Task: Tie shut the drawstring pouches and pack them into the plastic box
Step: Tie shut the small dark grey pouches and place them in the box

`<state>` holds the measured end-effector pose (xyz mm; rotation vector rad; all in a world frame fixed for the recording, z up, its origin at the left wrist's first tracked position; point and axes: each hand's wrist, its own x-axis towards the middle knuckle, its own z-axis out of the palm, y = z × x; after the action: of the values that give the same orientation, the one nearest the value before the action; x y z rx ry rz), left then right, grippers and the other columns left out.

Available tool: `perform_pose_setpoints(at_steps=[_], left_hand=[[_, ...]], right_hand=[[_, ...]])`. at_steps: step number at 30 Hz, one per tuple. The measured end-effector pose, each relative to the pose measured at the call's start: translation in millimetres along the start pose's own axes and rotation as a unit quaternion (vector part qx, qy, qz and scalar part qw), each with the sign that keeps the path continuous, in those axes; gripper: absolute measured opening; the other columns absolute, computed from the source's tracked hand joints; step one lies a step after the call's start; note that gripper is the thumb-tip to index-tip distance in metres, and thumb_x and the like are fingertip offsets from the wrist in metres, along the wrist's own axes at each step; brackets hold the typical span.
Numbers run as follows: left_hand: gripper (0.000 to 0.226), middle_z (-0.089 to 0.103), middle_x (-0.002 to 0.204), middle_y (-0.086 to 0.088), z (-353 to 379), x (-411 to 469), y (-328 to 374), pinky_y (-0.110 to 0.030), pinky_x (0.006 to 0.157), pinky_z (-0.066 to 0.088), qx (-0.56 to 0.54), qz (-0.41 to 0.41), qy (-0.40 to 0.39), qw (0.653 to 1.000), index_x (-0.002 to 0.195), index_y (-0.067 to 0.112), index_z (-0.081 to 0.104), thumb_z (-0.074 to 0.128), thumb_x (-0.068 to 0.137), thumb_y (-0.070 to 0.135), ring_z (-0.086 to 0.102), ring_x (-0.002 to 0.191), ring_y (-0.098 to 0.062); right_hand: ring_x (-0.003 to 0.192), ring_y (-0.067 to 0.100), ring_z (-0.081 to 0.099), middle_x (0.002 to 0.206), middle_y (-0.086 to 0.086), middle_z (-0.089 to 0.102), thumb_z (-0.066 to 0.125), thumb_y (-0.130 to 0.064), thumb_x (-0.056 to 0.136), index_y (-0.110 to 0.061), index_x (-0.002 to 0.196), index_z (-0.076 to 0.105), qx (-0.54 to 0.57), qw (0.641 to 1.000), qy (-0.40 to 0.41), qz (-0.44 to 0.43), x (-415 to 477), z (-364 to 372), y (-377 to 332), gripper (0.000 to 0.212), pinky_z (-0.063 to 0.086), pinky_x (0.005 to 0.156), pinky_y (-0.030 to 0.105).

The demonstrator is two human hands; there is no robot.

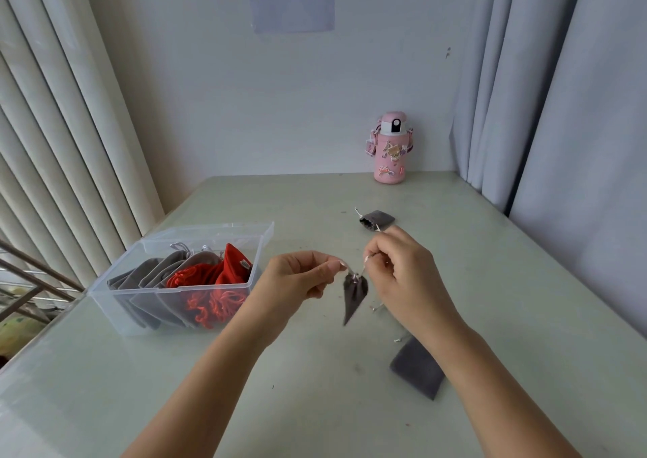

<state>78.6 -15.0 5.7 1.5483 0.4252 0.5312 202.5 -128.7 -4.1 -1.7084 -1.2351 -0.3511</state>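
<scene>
A small grey pouch (354, 291) is held above the middle of the table (245, 370). Its cords (343, 265) are pinched, one end by the left hand (297, 279) and one by the right hand (402, 268). The plastic box (206, 286), filled with grey and red pouches, is set near the left edge. A second pouch (378, 220) is laid beyond the hands, and a flat pouch (418, 368) beside the right forearm. A pink bottle (390, 153) is stood at the far edge.

Matt grey cloth pouch (354, 293), clear glossy plastic box (182, 293), smooth slightly glossy table (315, 405), glossy pink bottle (390, 153).

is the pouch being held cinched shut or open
Shut: the grey pouch hangs with its neck bunched tight, left hand and right hand pinching its cords.
</scene>
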Motion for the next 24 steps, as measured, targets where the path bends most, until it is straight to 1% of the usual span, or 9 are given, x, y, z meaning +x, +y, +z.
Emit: perform_pose_setpoints(at_steps=[3, 5, 7, 9, 12, 15, 19, 22, 24], left_hand=[[0.013, 0.052, 0.062, 0.0, -6.6, 0.2, 3.5, -0.016, 0.055, 0.043, -0.071, -0.07, -0.069, 0.993, 0.079, 0.006, 0.064, 0.055, 0.088, 0.009, 0.045, 0.056, -0.01], [0.005, 0.055, 0.068, -0.002, -9.3, -1.0, 6.5, -0.017, 0.056, 0.047, -0.143, -0.092, -0.12, 0.978, 0.082, 0.006, 0.06, 0.06, 0.086, 0.009, 0.05, 0.058, -0.009], [0.002, 0.059, 0.077, -0.002, -8.8, -1.6, 6.7, -0.017, 0.057, 0.048, -0.207, -0.084, -0.135, 0.965, 0.084, 0.004, 0.061, 0.061, 0.084, 0.006, 0.056, 0.063, -0.009], [0.004, 0.061, 0.08, 0.0, -6.7, -1.6, 5.8, -0.015, 0.054, 0.047, -0.266, -0.063, -0.135, 0.952, 0.08, 0.004, 0.069, 0.07, 0.076, 0.004, 0.057, 0.063, -0.007], [0.028, 0.063, 0.076, -0.001, -6.4, -2.2, 5.7, -0.013, 0.047, 0.042, -0.357, -0.043, -0.144, 0.922, 0.07, 0.003, 0.071, 0.09, 0.051, 0.011, 0.052, 0.056, -0.005], [0.031, 0.064, 0.075, -0.002, -6.7, -3.4, 6.2, -0.013, 0.045, 0.038, -0.37, -0.019, -0.129, 0.92, 0.066, 0.003, 0.07, 0.091, 0.045, 0.013, 0.048, 0.051, -0.004], [0.033, 0.059, 0.066, 0.0, -2.2, -3.9, 6.6, -0.013, 0.04, 0.032, -0.402, -0.011, -0.088, 0.911, 0.058, 0.005, 0.066, 0.09, 0.036, 0.012, 0.041, 0.046, -0.005], [0.039, 0.062, 0.079, 0.001, -3.2, 0.3, 6.8, -0.012, 0.039, 0.027, -0.355, 0.016, -0.039, 0.934, 0.061, 0.01, 0.071, 0.093, 0.033, 0.023, 0.039, 0.047, -0.003], [0.045, 0.056, 0.077, 0.004, -5.1, 1.3, 7.8, -0.011, 0.039, 0.028, -0.306, 0.027, -0.018, 0.951, 0.069, 0.011, 0.074, 0.094, 0.033, 0.03, 0.039, 0.047, -0.003]], right_hand=[[0.051, 0.012, 0.03, 0.055, 0.005, 0.039, 0.047, -0.001, 0.082, -0.009, 0.056, 0.042, 0.034, 0.995, -0.007, 0.098, 3.1, -5.8, 2.6, 0.028, 0.025, 0.049, 0.022], [0.047, 0.012, 0.028, 0.049, 0.004, 0.036, 0.045, -0.006, 0.078, -0.016, 0.047, 0.039, 0.176, 0.964, -0.032, 0.196, 6.2, -11.1, -1.8, 0.034, 0.022, 0.047, 0.026], [0.045, 0.012, 0.023, 0.047, -0.002, 0.034, 0.042, -0.007, 0.074, -0.019, 0.044, 0.039, 0.288, 0.927, -0.041, 0.238, 8.6, -14.7, -4.4, 0.033, 0.016, 0.045, 0.024], [0.043, 0.009, 0.019, 0.045, -0.006, 0.033, 0.039, 0.002, 0.078, -0.018, 0.044, 0.041, 0.311, 0.918, -0.056, 0.238, 8.7, -14.9, -4.7, 0.04, 0.011, 0.045, 0.023], [0.041, 0.006, 0.019, 0.043, -0.005, 0.028, 0.036, 0.011, 0.081, -0.017, 0.044, 0.044, 0.29, 0.926, -0.087, 0.224, 6.6, -12.3, -10.0, 0.048, 0.015, 0.042, 0.017], [0.04, 0.006, 0.019, 0.044, -0.003, 0.028, 0.036, 0.013, 0.081, -0.011, 0.047, 0.044, 0.286, 0.926, -0.113, 0.217, 5.3, -10.6, -17.0, 0.043, 0.016, 0.041, 0.016], [0.043, 0.009, 0.015, 0.045, -0.004, 0.025, 0.036, 0.005, 0.077, -0.017, 0.044, 0.042, 0.32, 0.91, -0.146, 0.218, 3.0, -8.3, -19.1, 0.04, 0.013, 0.043, 0.019], [0.044, 0.008, 0.015, 0.047, -0.002, 0.023, 0.034, -0.006, 0.062, -0.018, 0.043, 0.038, 0.346, 0.903, -0.139, 0.213, 2.1, -8.9, -20.6, 0.023, 0.013, 0.042, 0.017], [0.046, 0.008, 0.018, 0.047, -0.006, 0.026, 0.033, -0.008, 0.063, -0.016, 0.047, 0.035, 0.338, 0.912, -0.13, 0.192, 2.7, -11.0, -19.4, 0.018, 0.016, 0.043, 0.015]])
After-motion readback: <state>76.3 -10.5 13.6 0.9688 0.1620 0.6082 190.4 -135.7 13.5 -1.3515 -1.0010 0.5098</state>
